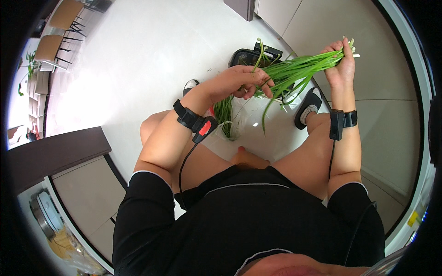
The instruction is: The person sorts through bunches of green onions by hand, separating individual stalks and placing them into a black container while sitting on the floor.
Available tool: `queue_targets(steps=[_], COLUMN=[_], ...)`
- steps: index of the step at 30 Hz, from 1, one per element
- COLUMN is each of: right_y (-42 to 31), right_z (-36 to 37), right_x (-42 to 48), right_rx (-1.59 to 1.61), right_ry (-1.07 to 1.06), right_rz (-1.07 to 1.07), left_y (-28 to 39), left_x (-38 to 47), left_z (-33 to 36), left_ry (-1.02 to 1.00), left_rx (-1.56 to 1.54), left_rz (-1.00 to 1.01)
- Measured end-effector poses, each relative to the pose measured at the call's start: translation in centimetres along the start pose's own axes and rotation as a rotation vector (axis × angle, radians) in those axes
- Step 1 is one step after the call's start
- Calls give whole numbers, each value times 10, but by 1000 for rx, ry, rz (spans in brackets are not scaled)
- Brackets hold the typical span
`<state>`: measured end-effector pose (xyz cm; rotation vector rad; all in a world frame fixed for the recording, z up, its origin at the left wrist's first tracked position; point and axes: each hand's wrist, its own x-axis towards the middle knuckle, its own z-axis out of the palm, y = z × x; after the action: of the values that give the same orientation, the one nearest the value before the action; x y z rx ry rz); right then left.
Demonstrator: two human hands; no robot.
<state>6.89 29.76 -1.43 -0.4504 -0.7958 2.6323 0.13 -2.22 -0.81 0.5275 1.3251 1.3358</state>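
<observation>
My right hand [340, 65] grips a bunch of long green leaves, likely garlic chives [304, 65], near their pale cut ends. The leaves stretch left and droop. My left hand [250, 81] is at their loose tips, fingers partly curled. A few thin stalks [258, 62] with pale ends stick up from between its fingers. Below it, a second bundle of green stalks [226, 115] lies in a clear plastic bag [237, 129] on the floor. Behind my hands stands a black bin [240, 55] with plant scraps inside, partly hidden by the leaves.
Cabinet fronts [383, 138] rise close on my right. A dark-edged counter [58, 155] with cabinet doors is at left. My slippered right foot [309, 107] stands beside the bag. Chairs [50, 48] stand far left on the pale floor [138, 62]. Cabled straps [195, 122] circle both forearms.
</observation>
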Motion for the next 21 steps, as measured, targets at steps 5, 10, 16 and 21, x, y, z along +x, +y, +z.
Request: queue_targets(steps=[5, 10, 16, 21], right_y=[0, 1, -3, -16], right_z=[-20, -43, -53, -55], right_x=[8, 18, 19, 18], right_rx=[104, 219, 201, 203], right_ry=[-28, -28, -32, -61], right_rz=[27, 68, 78, 86], left_y=[-2, -1, -2, 4], left_x=[2, -2, -2, -11], left_z=[-7, -7, -18, -18], left_ry=[28, 63, 52, 25], left_rx=[5, 21, 52, 27], left_rz=[48, 66, 103, 75])
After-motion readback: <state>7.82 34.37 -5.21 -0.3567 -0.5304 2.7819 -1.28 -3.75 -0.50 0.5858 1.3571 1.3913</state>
